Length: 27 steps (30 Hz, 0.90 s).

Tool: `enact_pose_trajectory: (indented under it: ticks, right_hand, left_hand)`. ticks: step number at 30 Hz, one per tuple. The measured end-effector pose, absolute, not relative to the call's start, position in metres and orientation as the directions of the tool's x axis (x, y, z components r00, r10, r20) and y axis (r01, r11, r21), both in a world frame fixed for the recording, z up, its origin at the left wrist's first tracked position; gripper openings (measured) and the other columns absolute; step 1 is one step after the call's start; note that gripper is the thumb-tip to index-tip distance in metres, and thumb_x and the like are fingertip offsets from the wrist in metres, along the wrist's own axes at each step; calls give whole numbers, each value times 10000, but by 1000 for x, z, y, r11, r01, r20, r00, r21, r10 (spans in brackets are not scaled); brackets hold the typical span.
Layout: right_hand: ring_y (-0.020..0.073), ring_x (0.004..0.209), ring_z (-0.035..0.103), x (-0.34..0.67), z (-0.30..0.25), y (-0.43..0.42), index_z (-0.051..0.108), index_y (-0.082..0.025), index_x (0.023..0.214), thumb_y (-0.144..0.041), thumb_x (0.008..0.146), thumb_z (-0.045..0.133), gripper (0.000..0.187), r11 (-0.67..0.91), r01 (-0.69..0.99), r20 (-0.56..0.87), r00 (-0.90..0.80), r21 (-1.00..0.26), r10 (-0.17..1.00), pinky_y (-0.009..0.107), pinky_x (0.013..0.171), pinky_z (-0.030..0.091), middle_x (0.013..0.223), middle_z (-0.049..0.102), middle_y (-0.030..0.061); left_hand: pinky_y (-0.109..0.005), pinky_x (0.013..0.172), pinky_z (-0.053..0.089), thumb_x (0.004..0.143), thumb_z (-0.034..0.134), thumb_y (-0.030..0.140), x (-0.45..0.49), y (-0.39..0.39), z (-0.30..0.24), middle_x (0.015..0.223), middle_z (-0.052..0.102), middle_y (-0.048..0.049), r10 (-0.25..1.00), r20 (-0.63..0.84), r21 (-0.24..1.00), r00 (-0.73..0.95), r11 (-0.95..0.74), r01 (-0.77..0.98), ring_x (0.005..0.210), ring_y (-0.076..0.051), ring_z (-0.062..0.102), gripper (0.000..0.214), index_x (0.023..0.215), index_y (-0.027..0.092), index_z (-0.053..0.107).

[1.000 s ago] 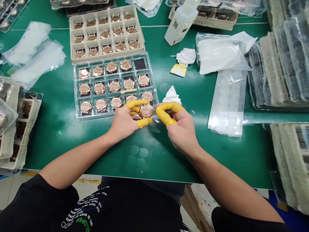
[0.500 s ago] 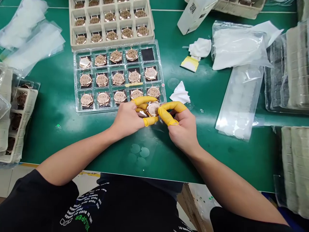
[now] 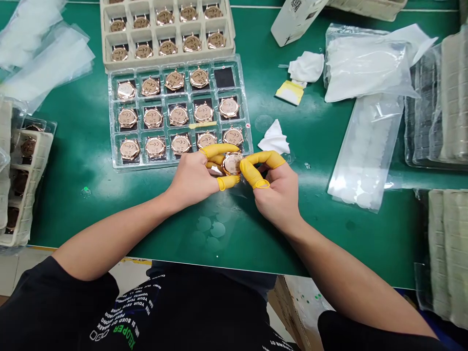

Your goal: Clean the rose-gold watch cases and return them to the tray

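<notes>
My left hand (image 3: 197, 176) pinches a round rose-gold watch case (image 3: 231, 163) between fingers in yellow finger cots. My right hand (image 3: 275, 187), also in yellow cots, presses thumb and forefinger against the case's right edge. Both hands hover just above the green table, at the front right corner of a clear plastic tray (image 3: 114, 161) holding several similar watch cases. One compartment (image 3: 224, 77) at the tray's back right shows only a black pad.
A beige tray (image 3: 103, 52) with more cases sits behind the clear one. White cloths (image 3: 274, 139) (image 3: 306, 67), a white bottle (image 3: 294, 19) and clear bags (image 3: 365, 146) lie to the right. Stacked trays (image 3: 22, 185) (image 3: 446, 253) line both table sides. Round clear films (image 3: 210, 229) lie near the front edge.
The view has tilted down, so the trays sit higher in the frame. My right thumb and forefinger have closed in on the case's edge; both hands stay in place.
</notes>
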State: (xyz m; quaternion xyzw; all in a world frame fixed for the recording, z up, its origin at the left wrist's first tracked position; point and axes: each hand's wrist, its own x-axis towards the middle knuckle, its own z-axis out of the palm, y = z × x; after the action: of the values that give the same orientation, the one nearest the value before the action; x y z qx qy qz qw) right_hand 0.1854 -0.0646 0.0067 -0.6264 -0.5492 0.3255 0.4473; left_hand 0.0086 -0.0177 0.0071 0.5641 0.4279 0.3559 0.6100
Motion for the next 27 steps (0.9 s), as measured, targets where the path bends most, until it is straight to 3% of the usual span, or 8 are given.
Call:
enact_pose_trajectory:
  ticks: [12, 27]
  right_hand:
    - [158, 773, 571, 183, 8, -65, 724, -266, 928, -452, 893, 749, 191, 26, 385, 108, 192, -922, 975, 342, 772, 528, 875, 647, 17]
    - [184, 817, 602, 181, 6, -66, 671, -280, 969, -578, 944, 676, 299, 56, 438, 162, 209, -897, 964, 374, 761, 518, 910, 641, 30]
  left_hand:
    - [-270, 776, 675, 654, 846, 145, 9, -17, 11, 981, 810, -19, 915, -125, 992, 384, 115, 50, 823, -163, 777, 571, 1218, 177, 761]
    - [-307, 810, 679, 658, 870, 168, 9, -17, 11, 998, 808, -17, 919, -107, 994, 379, 93, 56, 854, -180, 777, 544, 1191, 192, 764]
